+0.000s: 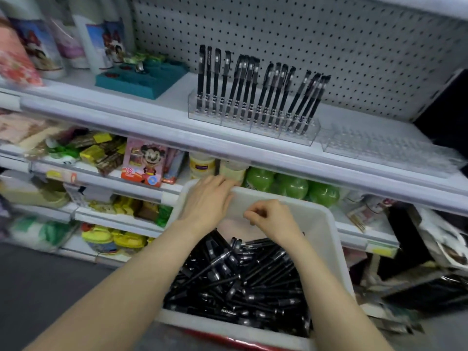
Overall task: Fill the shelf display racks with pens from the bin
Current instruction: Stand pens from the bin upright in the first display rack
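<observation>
A white plastic bin (329,231) in front of the shelves holds a heap of black pens (243,277). My left hand (207,201) rests on the bin's far rim with its fingers lying fairly straight. My right hand (273,220) hovers inside the bin above the heap, fingers curled, and no pen shows in it. On the top shelf a clear display rack (253,122) holds several upright black pens (255,82). To its right lies a second clear rack (385,148) with no pens in it.
A pegboard (304,41) backs the top shelf (126,115). A teal tray (141,79) and tall bottles stand at its left. Lower shelves carry green balls (291,184), jars, a pink toy box (144,160) and packets. Grey floor lies at bottom left.
</observation>
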`<state>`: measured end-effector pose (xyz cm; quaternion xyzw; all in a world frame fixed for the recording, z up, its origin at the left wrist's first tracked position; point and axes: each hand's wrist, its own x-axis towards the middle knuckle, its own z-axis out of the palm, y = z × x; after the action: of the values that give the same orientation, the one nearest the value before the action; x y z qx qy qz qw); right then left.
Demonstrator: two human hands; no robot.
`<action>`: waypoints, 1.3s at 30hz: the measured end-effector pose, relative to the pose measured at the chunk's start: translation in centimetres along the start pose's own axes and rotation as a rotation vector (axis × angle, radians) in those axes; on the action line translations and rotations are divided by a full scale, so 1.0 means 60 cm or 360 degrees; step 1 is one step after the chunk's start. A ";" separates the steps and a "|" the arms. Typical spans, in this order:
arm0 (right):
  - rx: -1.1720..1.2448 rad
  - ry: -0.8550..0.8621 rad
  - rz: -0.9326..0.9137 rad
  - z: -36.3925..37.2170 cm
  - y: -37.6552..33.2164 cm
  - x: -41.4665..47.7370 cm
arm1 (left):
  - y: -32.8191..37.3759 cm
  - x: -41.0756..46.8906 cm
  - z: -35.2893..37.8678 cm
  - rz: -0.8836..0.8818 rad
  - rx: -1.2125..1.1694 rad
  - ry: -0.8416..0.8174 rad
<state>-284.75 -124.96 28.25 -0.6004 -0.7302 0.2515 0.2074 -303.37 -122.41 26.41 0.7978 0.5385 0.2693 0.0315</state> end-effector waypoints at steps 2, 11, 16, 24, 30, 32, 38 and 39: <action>-0.0072 -0.0215 0.0026 0.009 0.003 -0.006 | -0.006 -0.003 -0.001 -0.0002 -0.0019 0.0023; -0.0010 -0.0633 0.0102 0.031 -0.003 -0.004 | 0.001 0.003 -0.005 -0.0045 0.0008 0.0002; 0.0562 -0.0436 0.0203 -0.010 -0.003 -0.002 | 0.005 0.002 -0.008 -0.0051 0.0022 -0.0003; 0.0660 0.0020 0.0120 -0.125 -0.035 0.008 | 0.031 0.005 -0.035 -0.0034 -0.0338 -0.0017; 0.0453 -0.0213 0.0052 -0.157 -0.050 0.017 | 0.042 0.013 -0.038 0.0018 -0.0526 -0.0203; 0.0445 -0.0239 0.0029 -0.155 -0.049 0.019 | 0.044 0.014 -0.039 0.0049 -0.0557 -0.0230; 0.0522 -0.0241 0.0015 -0.129 -0.040 0.022 | 0.053 0.016 -0.031 0.0052 -0.0648 -0.0235; 0.0528 -0.0243 0.0030 -0.126 -0.038 0.022 | 0.053 0.015 -0.030 0.0055 -0.0640 -0.0234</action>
<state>-282.23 -123.13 35.60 -0.5439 -0.6868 0.4153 0.2451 -301.26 -123.35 29.37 0.8021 0.4564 0.3128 0.2247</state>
